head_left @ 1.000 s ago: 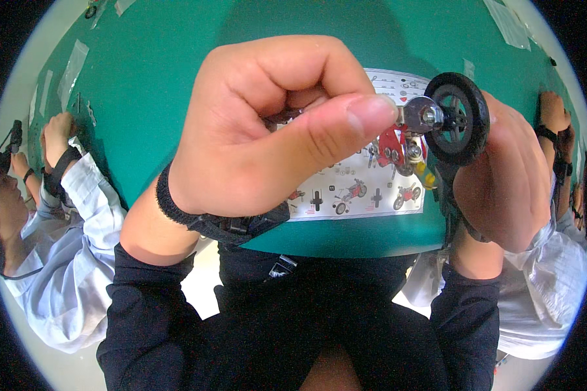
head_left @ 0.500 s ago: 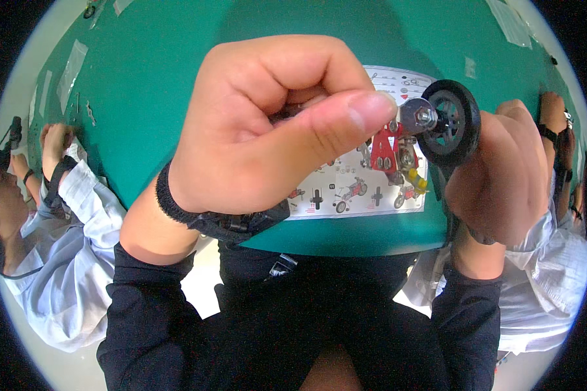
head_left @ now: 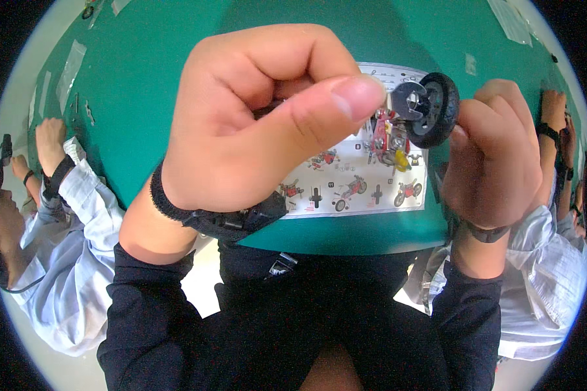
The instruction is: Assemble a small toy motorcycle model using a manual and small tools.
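My left hand [head_left: 261, 117] is closed in a pinch, its thumb pressed over the curled index finger at the left end of a small model motorcycle [head_left: 392, 133]. Red and silver metal pieces and a yellow part show on the model, held above the table. At its right end, a black toy wheel [head_left: 432, 111] with a spoked hub stands tilted beside a dark curved metal bracket. My right hand [head_left: 496, 153] is curled just right of the tyre, fingertips close against its edge. Whatever those fingers hold is hidden.
Beneath my hands a printed instruction sheet [head_left: 359, 195] with motorcycle pictures lies on the green table [head_left: 137, 78]. Clear plastic bags [head_left: 72, 68] and small metal parts [head_left: 89, 112] lie at the left. People in white sleeves [head_left: 88, 215] work at both sides.
The model and its wheel have shifted left and slightly up, with the wheel turned a little. Both hands have moved slightly up and left, and more of the sheet shows.
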The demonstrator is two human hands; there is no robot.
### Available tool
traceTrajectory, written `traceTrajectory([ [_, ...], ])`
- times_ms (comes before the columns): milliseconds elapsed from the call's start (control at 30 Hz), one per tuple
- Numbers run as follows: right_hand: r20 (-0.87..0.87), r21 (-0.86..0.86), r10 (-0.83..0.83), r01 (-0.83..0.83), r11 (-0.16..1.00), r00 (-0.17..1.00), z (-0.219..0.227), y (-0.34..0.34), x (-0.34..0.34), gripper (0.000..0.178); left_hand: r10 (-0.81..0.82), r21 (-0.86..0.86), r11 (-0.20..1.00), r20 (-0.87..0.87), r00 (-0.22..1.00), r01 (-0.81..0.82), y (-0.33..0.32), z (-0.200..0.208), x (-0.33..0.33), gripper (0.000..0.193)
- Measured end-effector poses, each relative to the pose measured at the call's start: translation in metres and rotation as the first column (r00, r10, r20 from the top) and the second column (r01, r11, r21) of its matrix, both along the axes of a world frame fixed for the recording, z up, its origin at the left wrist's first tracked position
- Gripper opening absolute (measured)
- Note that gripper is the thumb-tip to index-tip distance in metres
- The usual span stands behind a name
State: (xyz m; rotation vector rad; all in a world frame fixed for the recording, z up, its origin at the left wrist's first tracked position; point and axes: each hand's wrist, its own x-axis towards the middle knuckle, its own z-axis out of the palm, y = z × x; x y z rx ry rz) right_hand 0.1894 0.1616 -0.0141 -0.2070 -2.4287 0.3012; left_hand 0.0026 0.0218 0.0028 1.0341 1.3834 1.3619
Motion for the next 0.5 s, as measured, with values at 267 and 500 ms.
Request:
traceTrajectory([
  [267,-0.042,-0.009,-0.016,0.016,1.0,0.999,0.0039,-0.0096,-0.0008,0.02,-0.075,-0.068,0.995,0.014,0.997,0.076,-0.001,0.0011,-0.005,0.026],
  [500,-0.053,-0.026,-0.008,0.007,1.0,0.999,0.0046,-0.0085,0.0008,0.024,-0.081,-0.084,0.993,0.025,0.996,0.083,0.0002,0.0044,-0.0014,0.026],
])
